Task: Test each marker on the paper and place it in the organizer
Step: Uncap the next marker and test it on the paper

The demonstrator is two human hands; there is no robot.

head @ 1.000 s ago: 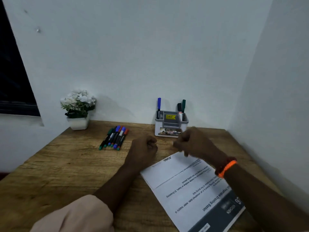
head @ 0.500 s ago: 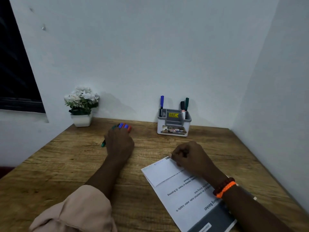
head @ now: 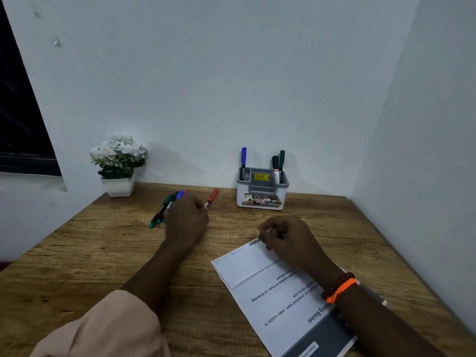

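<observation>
While a beige sleeve (head: 103, 328) fills the lower left corner of the frame, a printed paper (head: 273, 297) lies slantwise at the lower right on a wooden table (head: 77, 266), its far corner folded over and marked with small scribbles. The right hand (head: 286, 240), with beaded and orange bracelets (head: 338, 287) on the wrist, rests on that far corner as it did half a second ago, fingers curled in a loose fist; whether it holds anything cannot be told. Further up, left of centre, the left hand (head: 186, 220) lies over a bunch of markers (head: 164, 207), fingers bent down onto them. A red marker (head: 212, 198), hidden among the others half a second ago, now sticks out to the right from the hand's fingertips, apart from the bunch. Beyond, against the white wall, an organizer (head: 261, 194) holds blue, black and green markers upright. A white flower pot (head: 119, 186) stands at the table's far left.
</observation>
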